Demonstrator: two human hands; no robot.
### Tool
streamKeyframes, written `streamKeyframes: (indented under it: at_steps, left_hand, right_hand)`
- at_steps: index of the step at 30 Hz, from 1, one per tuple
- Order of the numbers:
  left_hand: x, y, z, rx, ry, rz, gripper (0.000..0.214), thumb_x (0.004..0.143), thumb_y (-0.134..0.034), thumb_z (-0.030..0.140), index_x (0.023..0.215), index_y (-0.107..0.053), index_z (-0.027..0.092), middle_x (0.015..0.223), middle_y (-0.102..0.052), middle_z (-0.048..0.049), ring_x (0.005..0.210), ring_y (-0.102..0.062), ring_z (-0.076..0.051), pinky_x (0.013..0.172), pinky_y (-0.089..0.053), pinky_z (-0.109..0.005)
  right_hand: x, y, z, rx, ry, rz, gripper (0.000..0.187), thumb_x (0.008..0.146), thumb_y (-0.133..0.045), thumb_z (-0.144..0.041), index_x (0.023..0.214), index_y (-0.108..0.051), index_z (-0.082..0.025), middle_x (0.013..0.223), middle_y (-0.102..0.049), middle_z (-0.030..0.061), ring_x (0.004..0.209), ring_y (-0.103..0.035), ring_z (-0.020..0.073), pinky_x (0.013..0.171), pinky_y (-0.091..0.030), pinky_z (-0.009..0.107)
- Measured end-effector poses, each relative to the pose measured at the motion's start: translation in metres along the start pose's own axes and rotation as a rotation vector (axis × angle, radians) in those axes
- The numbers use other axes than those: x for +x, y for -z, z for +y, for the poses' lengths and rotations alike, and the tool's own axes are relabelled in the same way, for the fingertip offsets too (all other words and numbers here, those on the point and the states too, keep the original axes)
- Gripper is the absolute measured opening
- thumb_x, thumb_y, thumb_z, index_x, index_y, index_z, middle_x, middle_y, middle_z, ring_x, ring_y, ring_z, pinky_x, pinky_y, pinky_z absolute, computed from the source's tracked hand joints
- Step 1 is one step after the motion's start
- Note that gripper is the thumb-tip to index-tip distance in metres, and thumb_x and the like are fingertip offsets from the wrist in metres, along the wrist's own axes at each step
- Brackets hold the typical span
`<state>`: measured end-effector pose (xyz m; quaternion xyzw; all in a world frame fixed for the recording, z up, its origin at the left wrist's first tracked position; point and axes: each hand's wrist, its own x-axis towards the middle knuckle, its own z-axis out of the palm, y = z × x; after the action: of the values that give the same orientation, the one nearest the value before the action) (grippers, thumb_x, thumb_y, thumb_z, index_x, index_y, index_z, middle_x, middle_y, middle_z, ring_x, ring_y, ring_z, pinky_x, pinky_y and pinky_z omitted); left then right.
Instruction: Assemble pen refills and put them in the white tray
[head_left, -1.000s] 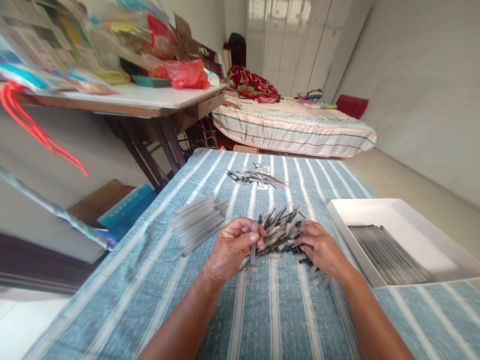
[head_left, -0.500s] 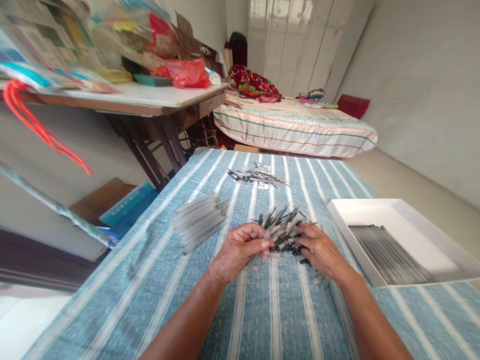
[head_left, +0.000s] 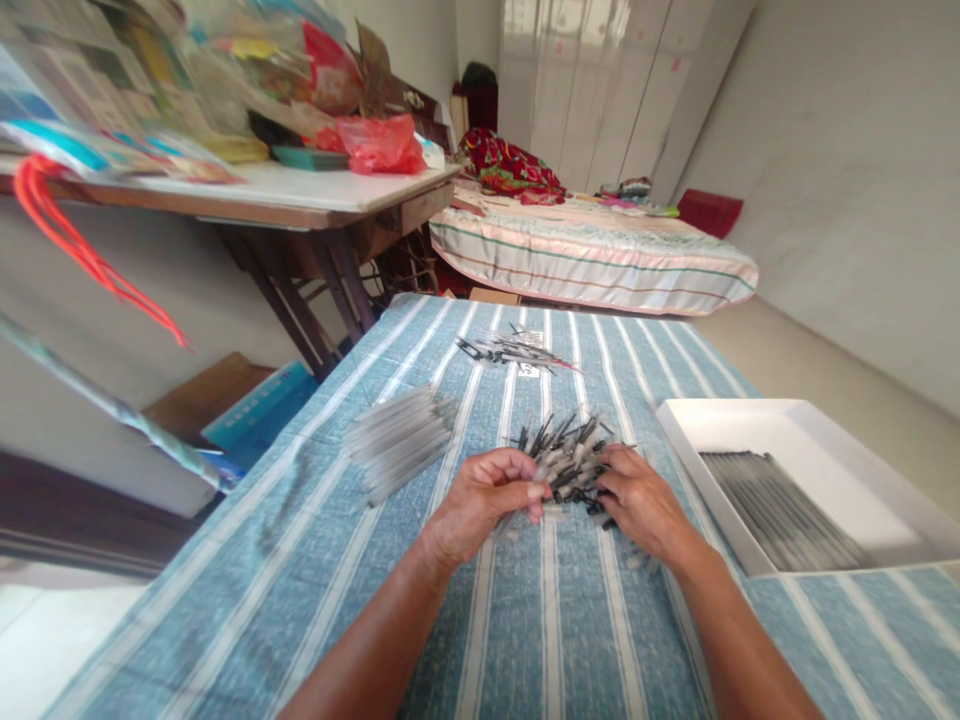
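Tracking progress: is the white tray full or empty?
Partly filled: a row of dark rods lies side by side in the white tray; the rest of its floor shows bare.

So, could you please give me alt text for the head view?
A person's left hand and right hand meet at a heap of dark parts on a blue striped cloth; a white tray of dark rods sits at right.

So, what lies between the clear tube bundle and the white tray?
In the head view: the left hand, the pile of black pieces and the right hand.
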<state>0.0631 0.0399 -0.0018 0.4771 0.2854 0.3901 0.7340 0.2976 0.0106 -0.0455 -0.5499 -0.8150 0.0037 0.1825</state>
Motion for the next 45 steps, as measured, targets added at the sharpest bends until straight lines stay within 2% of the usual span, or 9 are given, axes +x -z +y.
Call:
streamKeyframes:
  at_steps: [4, 7, 11, 13, 17, 21, 25, 38, 45]
  left_hand:
    - [-0.001, 0.000, -0.001, 0.016, 0.007, -0.002, 0.013, 0.066, -0.070, 0.016, 0.073, -0.060, 0.012, 0.067, -0.067, -0.0019, 0.049, -0.057, -0.010, 0.052, -0.045, -0.023]
    - [0.000, -0.001, -0.003, 0.028, 0.022, -0.024, 0.013, 0.067, -0.070, 0.017, 0.073, -0.059, 0.012, 0.065, -0.066, -0.0015, 0.049, -0.057, -0.010, 0.051, -0.044, -0.023]
    - [0.000, -0.003, -0.006, 0.029, 0.057, -0.042, 0.016, 0.065, -0.071, 0.017, 0.073, -0.058, 0.012, 0.064, -0.065, -0.0013, 0.048, -0.056, -0.010, 0.050, -0.046, -0.025]
    - [0.000, -0.004, -0.006, 0.034, 0.066, -0.051, 0.016, 0.065, -0.071, 0.017, 0.073, -0.058, 0.012, 0.064, -0.064, -0.0013, 0.048, -0.057, -0.011, 0.050, -0.047, -0.025]
    - [-0.002, -0.008, -0.006, 0.067, 0.088, -0.065, 0.015, 0.066, -0.070, 0.017, 0.074, -0.059, 0.012, 0.061, -0.063, -0.0005, 0.049, -0.057, -0.011, 0.051, -0.048, -0.025]
    - [-0.002, -0.009, -0.007, 0.076, 0.112, -0.096, 0.015, 0.066, -0.070, 0.017, 0.075, -0.059, 0.012, 0.058, -0.062, 0.0002, 0.048, -0.057, -0.011, 0.051, -0.047, -0.025]
    - [-0.002, -0.011, -0.007, 0.085, 0.125, -0.115, 0.017, 0.065, -0.071, 0.020, 0.074, -0.058, 0.012, 0.058, -0.062, 0.0003, 0.048, -0.056, -0.010, 0.051, -0.047, -0.024]
    - [-0.003, -0.014, -0.008, 0.085, 0.139, -0.133, 0.018, 0.067, -0.071, 0.022, 0.074, -0.058, 0.012, 0.057, -0.061, 0.0005, 0.047, -0.057, -0.011, 0.050, -0.049, -0.025]
    - [-0.001, -0.014, -0.013, 0.037, 0.123, -0.115, 0.019, 0.067, -0.071, 0.022, 0.076, -0.058, 0.012, 0.067, -0.064, -0.0022, 0.051, -0.059, -0.012, 0.049, -0.051, -0.027]
  right_hand:
    - [0.000, -0.006, -0.001, -0.004, 0.006, 0.010, 0.015, 0.074, -0.053, -0.009, 0.067, -0.065, -0.016, 0.110, -0.055, 0.0122, 0.119, -0.039, 0.0295, 0.095, -0.039, 0.043]
    - [0.003, -0.002, -0.006, 0.104, 0.022, 0.107, 0.017, 0.073, -0.052, -0.007, 0.067, -0.065, -0.016, 0.109, -0.057, 0.0123, 0.119, -0.040, 0.0293, 0.096, -0.038, 0.045]
    - [0.008, 0.014, -0.020, 0.546, -0.051, 0.372, 0.010, 0.076, -0.058, -0.014, 0.074, -0.066, -0.019, 0.094, -0.061, 0.0076, 0.099, -0.054, 0.0227, 0.088, -0.043, 0.039]
    - [0.008, 0.018, -0.030, 0.842, -0.143, 0.433, 0.005, 0.074, -0.063, -0.016, 0.075, -0.066, -0.021, 0.086, -0.063, 0.0045, 0.086, -0.058, 0.0192, 0.080, -0.045, 0.035]
    - [0.008, 0.015, -0.049, 1.341, -0.339, 0.419, 0.003, 0.070, -0.069, -0.019, 0.073, -0.068, -0.021, 0.072, -0.066, 0.0014, 0.067, -0.058, 0.0145, 0.065, -0.045, 0.029]
    - [0.012, 0.010, -0.064, 1.615, -0.444, 0.376, 0.009, 0.065, -0.072, -0.020, 0.074, -0.070, -0.020, 0.068, -0.068, 0.0014, 0.060, -0.058, 0.0128, 0.060, -0.045, 0.027]
    - [0.014, 0.009, -0.072, 1.662, -0.492, 0.414, 0.012, 0.065, -0.072, -0.020, 0.077, -0.071, -0.021, 0.070, -0.069, 0.0021, 0.061, -0.059, 0.0132, 0.061, -0.046, 0.027]
    - [0.014, 0.005, -0.076, 1.642, -0.492, 0.442, 0.007, 0.064, -0.072, -0.020, 0.071, -0.070, -0.020, 0.071, -0.070, 0.0025, 0.061, -0.060, 0.0144, 0.061, -0.049, 0.029]
    - [0.014, 0.004, -0.076, 1.593, -0.488, 0.475, 0.006, 0.066, -0.072, -0.019, 0.071, -0.071, -0.020, 0.075, -0.071, 0.0034, 0.061, -0.062, 0.0151, 0.060, -0.050, 0.029]
